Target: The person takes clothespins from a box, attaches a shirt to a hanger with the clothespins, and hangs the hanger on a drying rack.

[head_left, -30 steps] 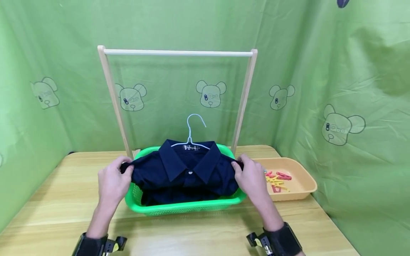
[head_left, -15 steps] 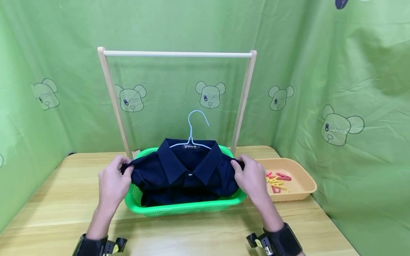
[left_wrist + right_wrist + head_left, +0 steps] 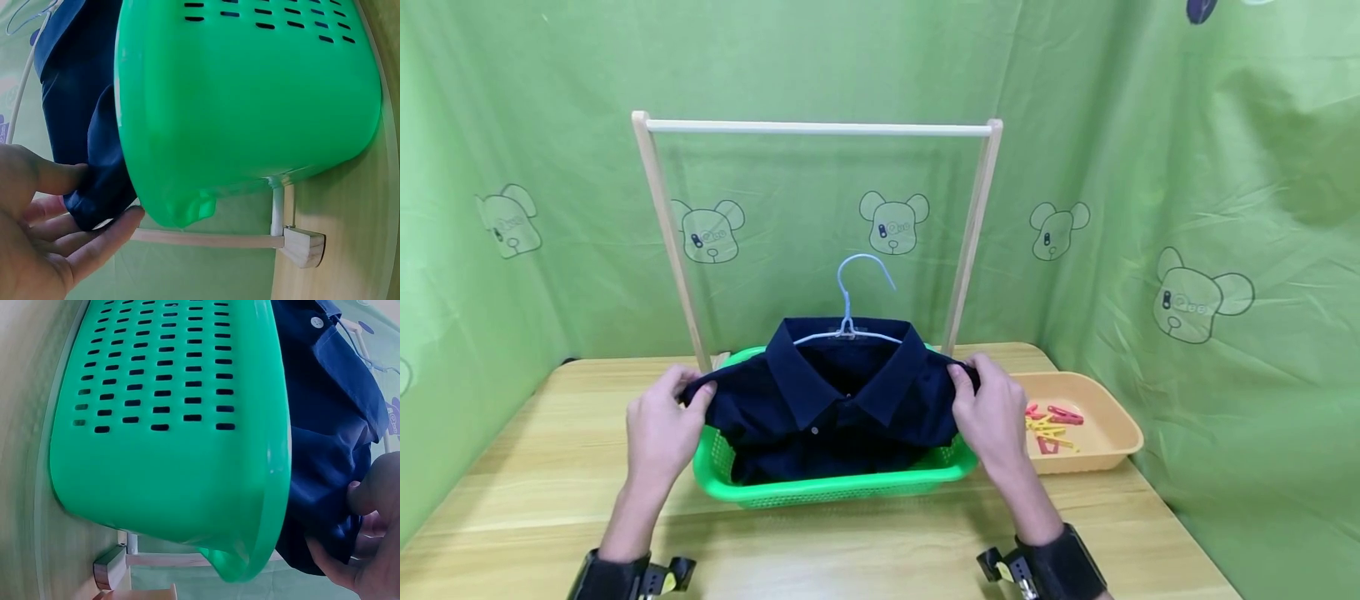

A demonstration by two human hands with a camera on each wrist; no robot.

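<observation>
A navy collared shirt (image 3: 842,417) lies over and partly inside a green plastic basket (image 3: 850,485). A pale wire hanger (image 3: 847,312) sits inside its collar, hook standing up above it. At the shirt's left side, my left hand (image 3: 662,421) pinches the fabric between thumb and fingers. My right hand (image 3: 992,417) pinches the opposite side the same way. In the left wrist view the pinched navy cloth (image 3: 100,187) hangs by the basket's rim. The right wrist view shows my thumb (image 3: 365,497) against the cloth, with a white button (image 3: 317,322) farther up.
Behind the basket stands a clothes rack with wooden posts and a white rail (image 3: 820,127). To the right, a peach tray (image 3: 1112,417) holds several red and yellow clothespins (image 3: 1051,425). Green curtains (image 3: 805,50) surround the wooden table (image 3: 535,467).
The hanger's hook and the collar have risen slightly. My right hand has shifted a little right and up, and the shirt's front placket now hangs differently. The left hand stays nearly still.
</observation>
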